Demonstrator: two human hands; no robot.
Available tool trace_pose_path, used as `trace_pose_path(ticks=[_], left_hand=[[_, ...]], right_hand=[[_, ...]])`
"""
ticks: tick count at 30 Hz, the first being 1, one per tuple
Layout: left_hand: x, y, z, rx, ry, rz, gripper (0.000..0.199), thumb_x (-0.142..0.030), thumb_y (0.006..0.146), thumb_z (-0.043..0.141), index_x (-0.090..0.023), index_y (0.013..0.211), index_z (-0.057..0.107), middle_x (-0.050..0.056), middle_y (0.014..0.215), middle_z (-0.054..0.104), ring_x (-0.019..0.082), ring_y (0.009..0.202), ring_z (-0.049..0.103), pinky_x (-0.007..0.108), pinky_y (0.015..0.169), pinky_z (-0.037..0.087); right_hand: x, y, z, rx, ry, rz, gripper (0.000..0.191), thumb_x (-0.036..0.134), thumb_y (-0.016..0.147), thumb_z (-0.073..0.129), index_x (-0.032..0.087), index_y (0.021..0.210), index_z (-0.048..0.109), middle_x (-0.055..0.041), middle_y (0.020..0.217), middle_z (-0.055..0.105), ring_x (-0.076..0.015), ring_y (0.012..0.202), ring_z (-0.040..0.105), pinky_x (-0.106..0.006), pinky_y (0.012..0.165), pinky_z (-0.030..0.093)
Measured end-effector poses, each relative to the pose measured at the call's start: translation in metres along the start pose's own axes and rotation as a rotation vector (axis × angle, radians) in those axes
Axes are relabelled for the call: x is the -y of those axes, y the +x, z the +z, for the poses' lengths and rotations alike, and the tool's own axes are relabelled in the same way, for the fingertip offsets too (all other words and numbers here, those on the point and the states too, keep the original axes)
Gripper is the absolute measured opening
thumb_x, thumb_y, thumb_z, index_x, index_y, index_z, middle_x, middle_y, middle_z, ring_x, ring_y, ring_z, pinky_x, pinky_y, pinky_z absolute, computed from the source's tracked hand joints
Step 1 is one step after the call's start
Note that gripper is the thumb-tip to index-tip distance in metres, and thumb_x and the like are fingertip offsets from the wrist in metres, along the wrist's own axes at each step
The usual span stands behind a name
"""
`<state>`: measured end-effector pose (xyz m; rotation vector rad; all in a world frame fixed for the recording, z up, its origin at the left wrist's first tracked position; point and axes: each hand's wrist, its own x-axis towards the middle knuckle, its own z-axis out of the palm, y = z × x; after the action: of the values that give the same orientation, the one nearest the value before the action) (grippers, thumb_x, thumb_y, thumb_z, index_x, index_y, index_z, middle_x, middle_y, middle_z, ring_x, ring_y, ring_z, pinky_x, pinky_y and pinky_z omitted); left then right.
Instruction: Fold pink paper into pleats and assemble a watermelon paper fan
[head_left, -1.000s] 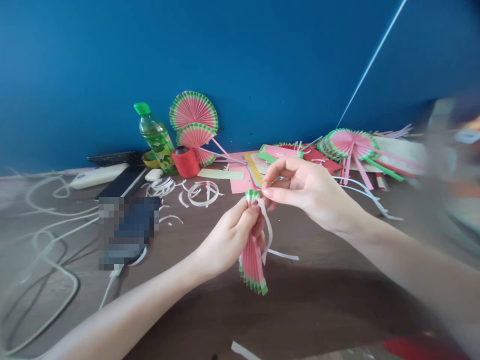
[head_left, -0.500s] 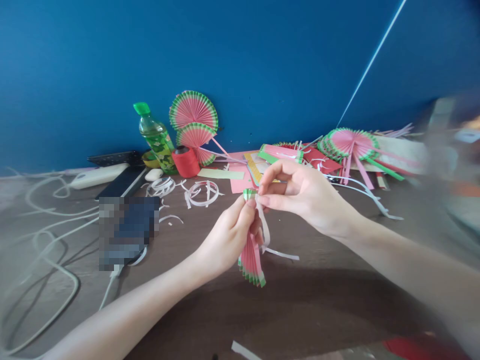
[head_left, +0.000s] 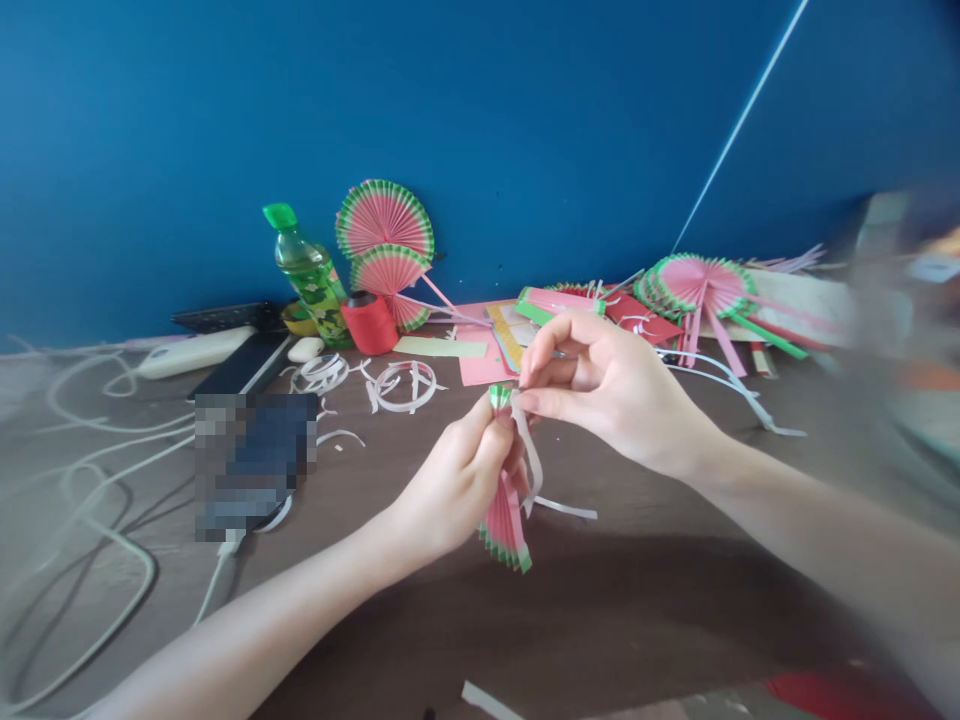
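Observation:
A pleated pink paper fan (head_left: 504, 525) with green and white edges is pinched in my left hand (head_left: 461, 475), above the middle of the table. Its lower end spreads out below my fingers, and a small green end sticks up above my thumb. With thumb and fingertips my right hand (head_left: 600, 385) grips the top of a thin white strip (head_left: 533, 455), right beside the fan's upper end. The strip hangs down in a curve next to the fan. My left fingers hide the fan's middle.
Finished paper fans (head_left: 384, 225) lean on the blue wall, with more fans (head_left: 697, 285) at right. A green-capped bottle (head_left: 307, 275) and a red thread spool (head_left: 370, 323) stand at the back. White tape rings (head_left: 405, 402), a phone (head_left: 262, 455) and cables (head_left: 142, 540) lie at left.
The fan's green upper end shows a little more above my left thumb, which sits slightly lower. My right hand stays at the strip's top, nearly unmoved.

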<state>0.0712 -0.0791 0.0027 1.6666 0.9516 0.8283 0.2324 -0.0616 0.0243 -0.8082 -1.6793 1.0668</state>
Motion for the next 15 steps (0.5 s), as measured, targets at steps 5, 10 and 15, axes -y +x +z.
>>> trace_pose_path(ticks=[5,10,15], left_hand=[[-0.0001,-0.0006,-0.0011,0.042,-0.003,-0.014,0.021,-0.026,0.09,0.027,-0.02,0.073,0.038,-0.006,0.06,0.048,0.009,0.054,0.049,0.022,0.055,0.042],[-0.0012,-0.0014,-0.0005,0.029,0.015,0.003,0.02,-0.023,0.089,0.028,-0.019,0.073,0.04,-0.006,0.058,0.05,0.009,0.055,0.048,0.021,0.057,0.039],[-0.0026,-0.0019,-0.0005,0.036,0.049,0.001,0.022,-0.024,0.089,0.027,-0.019,0.074,0.041,-0.004,0.06,0.052,0.009,0.055,0.05,0.022,0.057,0.04]], right_hand=[[-0.0009,-0.0001,0.0003,0.003,-0.017,0.002,0.027,0.029,0.069,0.071,0.019,0.079,0.049,0.001,0.077,0.055,-0.0116,0.068,0.06,-0.026,0.059,0.052],[-0.0015,0.0002,0.0004,-0.002,-0.007,0.007,0.026,0.027,0.069,0.071,0.019,0.079,0.049,0.001,0.077,0.055,-0.0115,0.067,0.06,-0.026,0.058,0.053],[-0.001,0.0003,0.0005,-0.003,0.003,0.017,0.024,0.024,0.07,0.071,0.019,0.078,0.049,0.0012,0.076,0.055,-0.0116,0.068,0.06,-0.026,0.058,0.053]])
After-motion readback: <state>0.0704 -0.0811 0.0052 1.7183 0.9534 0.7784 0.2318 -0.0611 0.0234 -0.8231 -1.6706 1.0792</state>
